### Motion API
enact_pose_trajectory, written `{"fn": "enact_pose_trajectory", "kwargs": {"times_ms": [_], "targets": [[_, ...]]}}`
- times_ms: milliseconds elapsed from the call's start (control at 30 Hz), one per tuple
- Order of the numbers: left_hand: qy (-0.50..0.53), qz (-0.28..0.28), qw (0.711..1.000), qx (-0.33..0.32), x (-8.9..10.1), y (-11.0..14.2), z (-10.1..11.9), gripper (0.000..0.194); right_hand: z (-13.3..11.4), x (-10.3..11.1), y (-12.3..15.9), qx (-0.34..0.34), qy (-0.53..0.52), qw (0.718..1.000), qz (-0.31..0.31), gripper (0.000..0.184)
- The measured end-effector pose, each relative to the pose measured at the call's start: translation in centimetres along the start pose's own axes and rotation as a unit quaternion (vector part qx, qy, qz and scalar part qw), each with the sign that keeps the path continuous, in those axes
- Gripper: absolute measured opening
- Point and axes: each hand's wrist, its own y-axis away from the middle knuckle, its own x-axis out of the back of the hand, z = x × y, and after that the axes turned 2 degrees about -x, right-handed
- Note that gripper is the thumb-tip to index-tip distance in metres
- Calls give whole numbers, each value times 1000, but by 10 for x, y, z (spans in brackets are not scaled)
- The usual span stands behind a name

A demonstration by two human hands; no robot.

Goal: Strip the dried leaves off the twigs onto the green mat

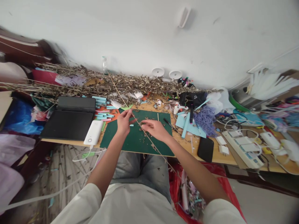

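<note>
A long thin dry stem (121,97) runs diagonally from the dried branch pile at the back, across the green cutting mat (121,140), down past the table's front edge. My left hand (123,122) pinches this stem near the mat's upper left. Just to the right, my right hand (155,128) closes its fingertips on the same stem over the mat's middle. Small dry bits lie scattered on the mat.
A pile of dried branches (77,81) lines the wall. A black tablet case (70,119) and white power bank (93,132) lie left of the mat. A black phone (205,148), power strip (243,147), purple cord bundle (206,119) and paper scraps lie right. A red bag (221,183) hangs below.
</note>
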Motion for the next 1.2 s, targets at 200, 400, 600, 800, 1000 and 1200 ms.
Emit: {"fn": "enact_pose_trajectory", "kwargs": {"times_ms": [200, 400, 600, 800, 1000, 1200], "targets": [[2, -4, 1000, -22, -5, 9, 5, 36, -7, -11, -2, -83, -141, 982, -91, 23], [-27, -120, 992, 40, -13, 29, 4, 38, -15, -1, -14, -104, -222, 966, -83, 25], [-5, -22, 1000, -20, -2, 8, 16, 34, -7, 12, 7, -61, -102, 991, -55, 49], [13, 8, 999, -47, -2, 8, 12, 35, 8, 7, -4, -39, -103, 992, 56, 24], [-8, -98, 995, 19, -15, 32, -12, 32, 10, 2, -29, -84, -200, 976, 12, 27], [8, -31, 999, -14, -8, 28, -11, 29, 24, 6, -37, -141, -166, 974, 58, 28]]}}
